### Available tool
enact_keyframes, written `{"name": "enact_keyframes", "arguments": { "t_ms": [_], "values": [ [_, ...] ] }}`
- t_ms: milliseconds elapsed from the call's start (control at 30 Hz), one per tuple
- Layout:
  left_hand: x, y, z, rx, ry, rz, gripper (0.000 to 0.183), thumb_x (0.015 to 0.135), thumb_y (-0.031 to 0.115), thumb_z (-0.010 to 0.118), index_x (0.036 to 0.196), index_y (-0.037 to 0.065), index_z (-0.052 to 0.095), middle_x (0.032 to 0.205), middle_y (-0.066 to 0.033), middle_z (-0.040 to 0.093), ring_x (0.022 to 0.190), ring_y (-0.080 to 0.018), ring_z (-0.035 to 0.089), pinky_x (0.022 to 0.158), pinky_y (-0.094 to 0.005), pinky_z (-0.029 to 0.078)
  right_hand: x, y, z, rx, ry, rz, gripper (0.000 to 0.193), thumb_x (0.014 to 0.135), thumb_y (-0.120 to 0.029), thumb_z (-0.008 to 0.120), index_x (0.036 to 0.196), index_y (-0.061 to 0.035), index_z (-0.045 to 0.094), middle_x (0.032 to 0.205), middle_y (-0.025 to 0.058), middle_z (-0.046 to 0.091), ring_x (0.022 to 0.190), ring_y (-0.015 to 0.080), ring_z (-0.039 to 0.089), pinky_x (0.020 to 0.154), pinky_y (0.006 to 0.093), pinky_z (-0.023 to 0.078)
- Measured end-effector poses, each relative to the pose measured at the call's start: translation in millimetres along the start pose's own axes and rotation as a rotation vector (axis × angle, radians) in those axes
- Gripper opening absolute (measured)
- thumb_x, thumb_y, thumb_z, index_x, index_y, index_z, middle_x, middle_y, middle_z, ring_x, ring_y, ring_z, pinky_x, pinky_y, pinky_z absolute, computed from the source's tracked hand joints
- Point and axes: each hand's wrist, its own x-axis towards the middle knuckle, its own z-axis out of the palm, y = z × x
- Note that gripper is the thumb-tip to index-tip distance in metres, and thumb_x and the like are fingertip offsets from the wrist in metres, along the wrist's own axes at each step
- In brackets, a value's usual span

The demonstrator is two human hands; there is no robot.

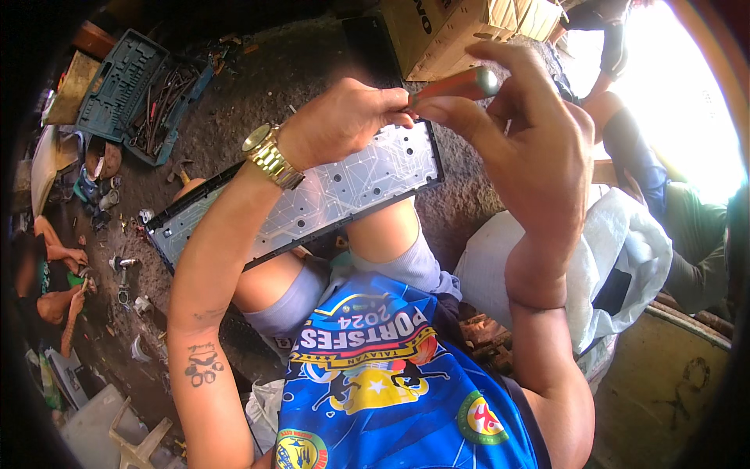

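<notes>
Above my lap, my left hand (340,121) is closed, its thumb and fingertips pinching the front end of a screwdriver with a reddish, green-tinged handle (453,87). The tool's shaft is hidden by these fingers. My right hand (535,125) curves around the handle's butt end with index finger and thumb spread apart; the thumb lies along the handle's lower side. Across my thighs rests an opened keyboard (355,191), a black frame with a clear, silvery circuit sheet dotted with dark holes. My left forearm and wrist cover part of it.
A teal tool case (117,86) lies open with hand tools at the far left. Metal parts (123,270) litter the dark ground. A cardboard box (445,35) stands ahead, a white sack (500,258) at my right. Other people sit at left and right.
</notes>
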Motion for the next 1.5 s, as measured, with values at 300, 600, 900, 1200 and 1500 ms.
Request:
{"name": "enact_keyframes", "arguments": {
  "t_ms": [300,600,900,1200,1500],
  "values": [
    [0.2,6.9,5.2,0.188,0.169,0.071,0.02,0.084,0.02,0.08,0.093,0.005,0.071,0.091,-0.0134,0.072,0.081,-0.0311,0.071,0.068,-0.0401,0.055,11.2,-6.6,-13.8,0.002,-0.115,-0.268,0.017,0.088,-0.018,0.074,0.102,-0.0105,0.067,0.083,0.0071,0.071,0.067,0.026,0.071,0.054,0.0371,0.053],
    [2.3,11.3,8.8,0.182,0.181,0.032,0.019,0.085,0.013,0.079,0.095,0.004,0.065,0.083,-0.0154,0.069,0.075,-0.0346,0.07,0.064,-0.0406,0.055,12.2,1.7,-23.8,0.011,-0.275,-0.196,0.03,0.085,-0.006,0.073,0.114,-0.0058,0.066,0.097,0.0081,0.071,0.072,0.0227,0.069,0.069,0.0335,0.052],
    [3.0,36.9,-34.8,0.198,0.282,0.1,0.013,0.085,0.014,0.077,0.093,0.004,0.072,0.083,-0.013,0.072,0.073,-0.031,0.07,0.065,-0.0371,0.056,22.5,-1.2,-17.3,0.407,-0.062,-0.255,0.05,0.088,0.0,0.074,0.135,-0.0061,0.059,0.113,0.0098,0.07,0.1,0.0162,0.07,0.076,0.0282,0.056],
    [-36.8,68.1,-78.4,0.24,0.1,-0.034,0.016,0.088,0.016,0.076,0.095,0.002,0.07,0.083,-0.0151,0.072,0.071,-0.0327,0.07,0.063,-0.0353,0.055,37.3,-39.6,23.6,0.777,-0.165,-0.299,0.047,0.088,0.001,0.073,0.131,-0.0053,0.056,0.106,0.0109,0.07,0.099,0.0204,0.071,0.084,0.0314,0.058],
    [-153.0,115.2,-145.8,0.491,0.199,-0.422,0.015,0.094,0.015,0.071,0.102,0.002,0.072,0.083,-0.0149,0.074,0.075,-0.0262,0.073,0.067,-0.0329,0.054,74.6,-140.0,78.4,0.651,-0.399,-0.708,0.039,0.082,-0.006,0.07,0.119,-0.0048,0.057,0.09,0.0221,0.072,0.089,0.0413,0.071,0.075,0.0509,0.056]
  ]
}}
